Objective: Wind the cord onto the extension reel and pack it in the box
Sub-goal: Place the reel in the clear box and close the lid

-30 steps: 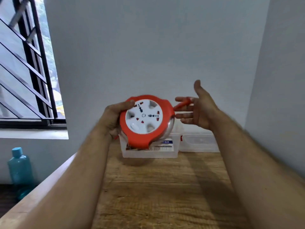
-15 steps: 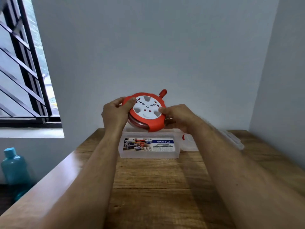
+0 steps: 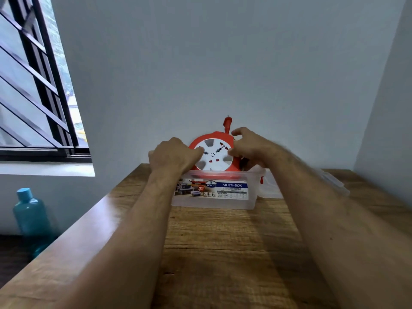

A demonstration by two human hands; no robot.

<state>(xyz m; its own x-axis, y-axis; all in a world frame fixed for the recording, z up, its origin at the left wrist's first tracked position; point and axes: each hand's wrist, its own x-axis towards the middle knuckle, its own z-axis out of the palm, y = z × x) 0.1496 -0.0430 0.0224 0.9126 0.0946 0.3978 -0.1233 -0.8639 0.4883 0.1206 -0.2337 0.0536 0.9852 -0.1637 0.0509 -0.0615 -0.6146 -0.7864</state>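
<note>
Both hands hold the reel [image 3: 213, 156]: left hand [image 3: 172, 153] on its left rim, right hand [image 3: 246, 144] on its right. It sits tilted, lower edge inside the box [image 3: 214, 197] on the counter [image 3: 223, 253]. I should level it, then lower evenly to clear the walls.

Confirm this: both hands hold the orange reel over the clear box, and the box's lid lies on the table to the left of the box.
Not quite. In the head view the lid lies to the right of the box, not the left. The rest holds: the left hand and right hand hold the orange reel over the box on the table.
</note>
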